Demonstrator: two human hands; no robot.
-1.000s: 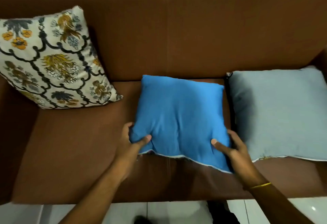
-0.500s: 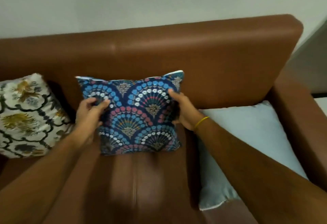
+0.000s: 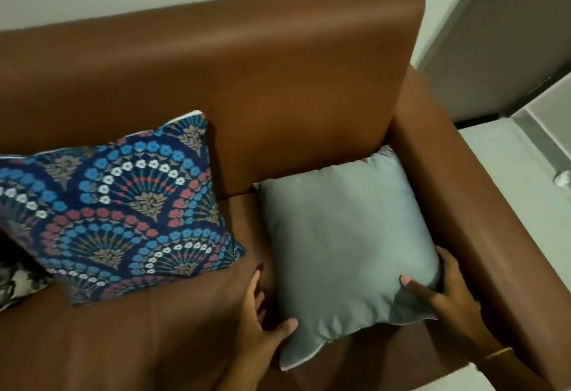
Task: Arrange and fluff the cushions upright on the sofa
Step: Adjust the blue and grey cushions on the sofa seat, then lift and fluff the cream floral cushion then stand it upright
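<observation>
A plain grey cushion [image 3: 343, 230] lies flat on the right end of the brown sofa [image 3: 216, 81], against the armrest. My left hand [image 3: 262, 325] grips its near left corner, thumb on top. My right hand [image 3: 445, 295] holds its near right corner, thumb pressing the fabric. A blue cushion with a fan flower pattern [image 3: 123, 205] leans upright against the backrest in the middle. Only a sliver of a white floral cushion [image 3: 15, 282] shows at the far left edge.
The sofa's right armrest [image 3: 463, 220] runs close beside the grey cushion. Past it lies pale floor [image 3: 525, 220], with a grey wall and a dark doorway behind. A strip of bare seat separates the two cushions.
Both hands have let go of the patterned cushion, which now leans against the backrest. They have moved right and taken hold of the grey cushion's near corners. The view has shifted right.
</observation>
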